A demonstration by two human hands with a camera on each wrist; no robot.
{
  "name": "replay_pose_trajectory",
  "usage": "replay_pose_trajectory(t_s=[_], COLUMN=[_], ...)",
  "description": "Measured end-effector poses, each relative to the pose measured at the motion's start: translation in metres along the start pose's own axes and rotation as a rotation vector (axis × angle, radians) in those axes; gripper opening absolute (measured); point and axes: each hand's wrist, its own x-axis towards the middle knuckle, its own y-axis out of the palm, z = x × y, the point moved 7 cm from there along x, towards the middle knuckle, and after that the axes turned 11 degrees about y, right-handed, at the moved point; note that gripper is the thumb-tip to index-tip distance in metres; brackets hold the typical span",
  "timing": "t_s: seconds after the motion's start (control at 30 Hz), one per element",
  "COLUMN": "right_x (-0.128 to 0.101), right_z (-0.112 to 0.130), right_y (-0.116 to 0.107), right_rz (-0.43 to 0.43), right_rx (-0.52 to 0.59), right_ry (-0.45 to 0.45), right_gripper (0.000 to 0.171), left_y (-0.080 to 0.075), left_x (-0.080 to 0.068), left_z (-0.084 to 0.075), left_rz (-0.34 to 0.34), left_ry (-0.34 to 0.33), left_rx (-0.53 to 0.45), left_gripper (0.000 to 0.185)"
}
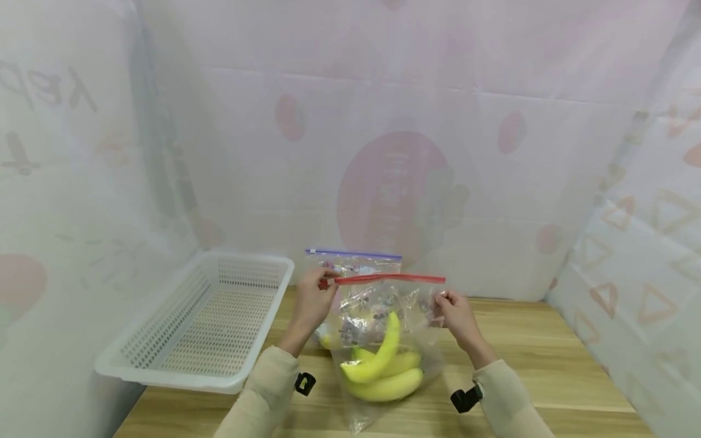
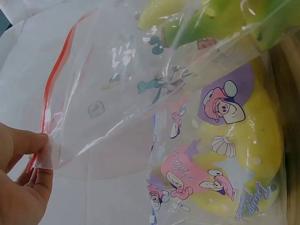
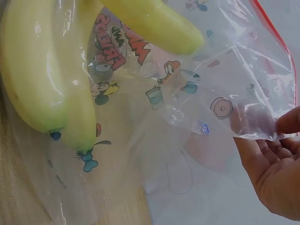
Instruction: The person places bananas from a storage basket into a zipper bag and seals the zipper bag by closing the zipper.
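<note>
A clear zip bag with a red zip strip and printed cartoon figures hangs upright between both hands. Several yellow bananas with greenish ends lie in its lower part. My left hand pinches the left end of the red strip, by the slider. Lower on the opposite side, my right hand pinches the bag's right edge between thumb and fingers. Behind it stands a second printed bag with a purple zip strip; yellow fruit shows inside, its kind partly hidden by the print.
A white perforated plastic basket stands to the left on the wooden table. White sheets with faint strawberry prints enclose the back and sides. A black strap mount is on each wrist.
</note>
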Motion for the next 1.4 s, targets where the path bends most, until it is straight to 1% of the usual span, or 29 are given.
replay_pose_trajectory(t_s=[0.13,0.27,0.37,0.47,0.53,0.6,0.67,0.73,0.77,0.83,0.9,0.97,1.03,1.07,1.13,1.23,1.33,1.4], right_x=[-0.006,-0.01,-0.011,-0.013,-0.013,-0.013,-0.012,-0.01,-0.01,-0.012,-0.016,-0.024,-0.034,-0.038,-0.048,-0.059,-0.066,-0.069], right_z=[-0.004,-0.007,-0.006,-0.004,-0.003,0.0,0.004,0.011,0.016,0.029,0.043,0.058,0.072,0.078,0.089,0.1,0.107,0.109], right_y=[0.002,0.005,0.007,0.008,0.006,0.005,0.004,0.002,0.002,0.002,0.004,0.012,0.024,0.031,0.048,0.075,0.101,0.115], right_rz=[-0.008,-0.016,-0.007,-0.005,-0.015,-0.021,-0.03,-0.057,-0.078,-0.137,-0.22,-0.297,-0.357,-0.372,-0.379,-0.342,-0.294,-0.276], right_rx=[0.018,0.014,0.015,-0.006,-0.028,-0.051,-0.062,-0.083,-0.105,-0.168,-0.283,-0.402,-0.505,-0.549,-0.611,-0.694,-0.774,-0.823], right_ry=[0.036,0.063,0.066,0.064,0.061,0.056,0.046,0.026,0.008,-0.044,-0.124,-0.228,-0.357,-0.423,-0.55,-0.703,-0.806,-0.854], right_gripper=[0.02,0.017,0.016,0.018,0.018,0.018,0.017,0.017,0.021,0.032,0.048,0.062,0.068,0.069,0.069,0.067,0.064,0.061], left_y=[-0.003,-0.008,-0.011,-0.011,-0.009,-0.006,-0.003,0.0,0.001,0.003,0.003,0.004,0.004,0.004,0.005,0.005,0.005,0.005], left_x=[0.001,0.005,0.007,0.004,-0.001,-0.006,-0.01,-0.011,-0.011,-0.01,-0.01,-0.011,-0.012,-0.012,-0.013,-0.012,-0.011,-0.011], left_z=[0.009,0.013,0.017,0.027,0.033,0.039,0.042,0.042,0.041,0.037,0.034,0.033,0.033,0.033,0.032,0.029,0.025,0.023], left_rz=[-0.004,-0.027,-0.078,-0.12,-0.143,-0.156,-0.167,-0.175,-0.179,-0.187,-0.2,-0.217,-0.236,-0.248,-0.269,-0.291,-0.294,-0.286], left_ry=[-0.117,-0.161,-0.218,-0.327,-0.404,-0.461,-0.477,-0.461,-0.442,-0.407,-0.387,-0.389,-0.399,-0.406,-0.411,-0.4,-0.381,-0.371], left_rx=[-0.057,-0.067,-0.104,-0.18,-0.246,-0.304,-0.354,-0.392,-0.409,-0.427,-0.427,-0.424,-0.415,-0.417,-0.427,-0.438,-0.446,-0.451], left_gripper=[0.018,0.019,0.022,0.024,0.023,0.023,0.021,0.019,0.019,0.018,0.018,0.017,0.016,0.015,0.014,0.012,0.012,0.013])
